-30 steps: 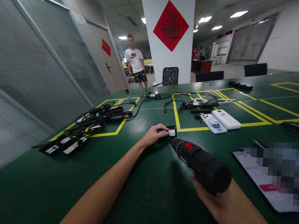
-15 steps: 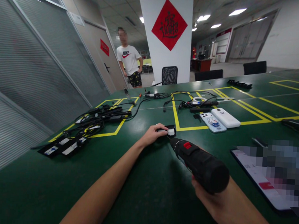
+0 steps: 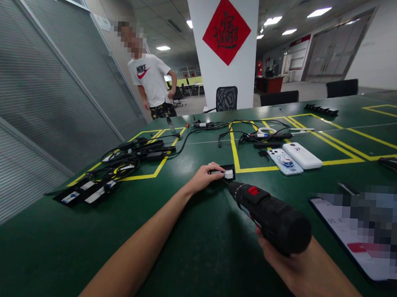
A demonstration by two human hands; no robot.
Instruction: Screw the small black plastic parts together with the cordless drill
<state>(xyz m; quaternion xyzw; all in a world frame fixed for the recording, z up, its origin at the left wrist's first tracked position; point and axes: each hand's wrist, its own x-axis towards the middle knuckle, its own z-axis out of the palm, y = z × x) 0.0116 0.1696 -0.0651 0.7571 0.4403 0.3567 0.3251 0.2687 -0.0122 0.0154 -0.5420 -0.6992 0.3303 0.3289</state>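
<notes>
Open office: glass partition (image 3: 37, 89), office chair (image 3: 226, 98), ceiling lights (image 3: 318, 12)

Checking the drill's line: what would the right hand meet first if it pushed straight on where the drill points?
The small black part pinned by the left hand; the drill tip looks nearly on it, though depth is unclear.

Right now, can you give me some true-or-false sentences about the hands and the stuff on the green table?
1. The right hand holds a black drill. True.
2. The left hand is holding a cup. False: it holds a small black box down on the table.
3. A white phone lies on the green table. True.
4. The drill has a blue button. False: its button is red.
</notes>
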